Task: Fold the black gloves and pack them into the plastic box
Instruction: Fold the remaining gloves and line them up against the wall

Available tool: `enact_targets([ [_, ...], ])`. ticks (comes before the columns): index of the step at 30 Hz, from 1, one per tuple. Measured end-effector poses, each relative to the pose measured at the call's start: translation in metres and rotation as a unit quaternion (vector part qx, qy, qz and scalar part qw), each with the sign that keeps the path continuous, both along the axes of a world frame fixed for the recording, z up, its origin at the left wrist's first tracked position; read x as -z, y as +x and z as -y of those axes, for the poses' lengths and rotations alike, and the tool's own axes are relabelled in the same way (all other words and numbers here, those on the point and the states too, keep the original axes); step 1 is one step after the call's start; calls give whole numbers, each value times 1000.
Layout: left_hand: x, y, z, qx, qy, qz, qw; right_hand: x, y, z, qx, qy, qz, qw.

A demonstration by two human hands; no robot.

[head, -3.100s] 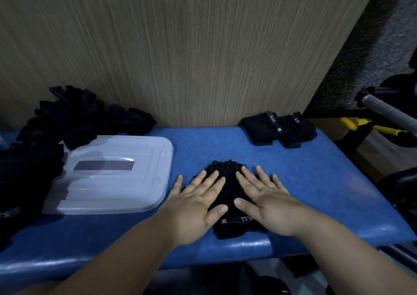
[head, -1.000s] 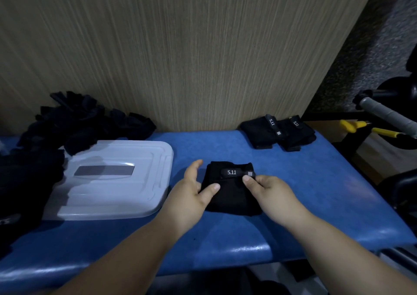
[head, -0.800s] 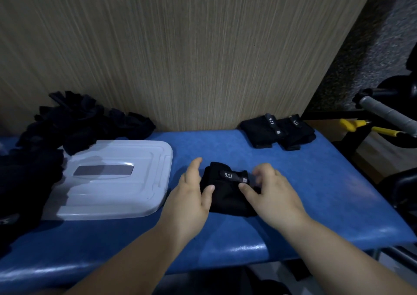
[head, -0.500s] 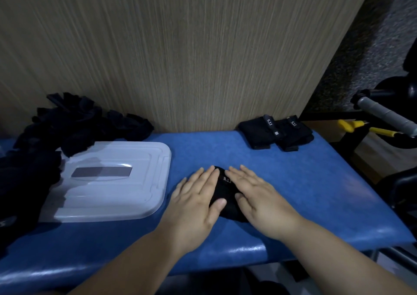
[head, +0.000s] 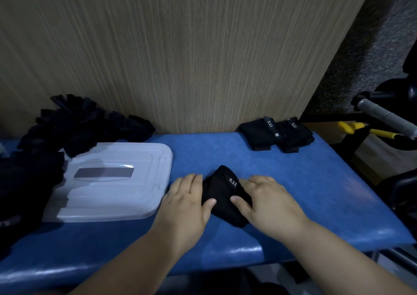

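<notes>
A folded black glove bundle (head: 223, 193) with a white "5.11" mark lies on the blue padded bench (head: 293, 193). My left hand (head: 187, 200) grips its left side, thumb on top and fingers curled past the edge. From the right, my right hand (head: 264, 200) holds the bundle the same way, thumb on top. Two folded glove bundles (head: 275, 133) sit at the bench's back right. A pile of loose black gloves (head: 67, 127) lies at the back left. The white plastic box lid (head: 112, 182) lies flat to the left of my hands.
A wood-grain wall panel (head: 180, 58) stands right behind the bench. Off the bench's right end are a grey handlebar grip (head: 383, 116), a yellow-handled tool (head: 352, 127) and dark equipment. More black fabric (head: 20, 188) lies at the far left edge.
Both hands lay flat on the bundle half a second ago; now they have slid to its sides and grip it. The bundle has turned, its "5.11" tag angled to the upper right.
</notes>
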State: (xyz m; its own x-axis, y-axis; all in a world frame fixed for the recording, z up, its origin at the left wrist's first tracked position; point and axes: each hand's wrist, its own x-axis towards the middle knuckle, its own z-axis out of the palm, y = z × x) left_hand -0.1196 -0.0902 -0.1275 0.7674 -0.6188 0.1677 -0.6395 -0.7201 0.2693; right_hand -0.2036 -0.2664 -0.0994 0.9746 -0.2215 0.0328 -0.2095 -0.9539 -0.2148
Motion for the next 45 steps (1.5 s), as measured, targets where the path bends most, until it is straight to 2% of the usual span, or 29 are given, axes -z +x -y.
enact_targets([
  [2,-2,0,0,-7,-67,68,995,-1,0,-1,44,8,25,999],
  [9,-21,-8,3,-64,-47,-108,991,-1,-5,-8,84,138,51,986],
  [13,-31,-10,9,-96,-89,-205,970,-2,-5,-7,86,187,43,978],
  [16,-36,-7,12,-112,-183,-301,929,-2,-5,-6,91,232,33,968],
  [19,-34,-3,18,-125,-309,-385,861,2,1,-5,117,288,65,948],
  [21,-35,-3,25,-131,-383,-419,813,2,7,-5,143,376,105,910],
  [22,-35,-2,28,-130,-412,-432,792,-1,10,-6,156,450,117,871],
  [24,-38,2,36,-121,-450,-455,759,-8,16,-8,168,607,122,767],
  [25,-40,5,39,-115,-464,-465,745,-12,19,-8,171,660,119,722],
  [26,-43,8,43,-110,-476,-472,734,-16,22,-7,176,690,116,693],
  [28,-48,16,51,-104,-496,-486,712,-22,31,-3,192,716,112,662],
  [32,-60,34,67,-77,-534,-519,663,-37,50,13,202,731,77,647],
  [35,-62,51,78,-66,-533,-543,646,-48,66,27,183,778,71,596],
  [36,-62,56,82,-64,-529,-548,644,-50,72,31,180,776,83,599],
  [38,-62,68,89,-71,-520,-547,652,-49,86,38,188,738,119,638],
  [42,-57,91,106,-119,-495,-522,684,-40,115,50,221,592,182,753],
  [45,-50,105,116,-138,-471,-504,711,-38,128,57,245,402,193,861],
])
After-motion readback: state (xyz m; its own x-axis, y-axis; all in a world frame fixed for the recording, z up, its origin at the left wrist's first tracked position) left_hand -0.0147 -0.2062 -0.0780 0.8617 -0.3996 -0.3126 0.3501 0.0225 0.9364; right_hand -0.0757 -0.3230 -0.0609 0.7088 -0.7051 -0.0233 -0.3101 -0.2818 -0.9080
